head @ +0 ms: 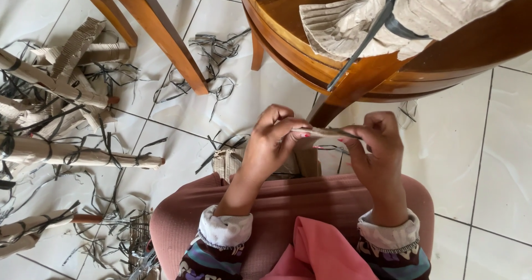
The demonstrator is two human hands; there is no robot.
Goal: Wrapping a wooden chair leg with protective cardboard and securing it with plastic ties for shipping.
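the left hand [269,141] and right hand [374,144] meet over the lap, each with fingers pinched shut on one end of a thin cardboard strip [324,131] that runs level between them. the strip sits near the frame's middle, just below the worktop [288,33] edge at 12 o'clock. a folded cardboard piece [421,11] lies on that worktop at 1 o'clock, with a grey rod [360,41] slanting across it. rolled cardboard tubes [77,153] and dark shreds [213,50] litter the tiled floor [487,147] from 8 to 11 o'clock. a small cardboard bundle [227,162] rests just below the left hand.
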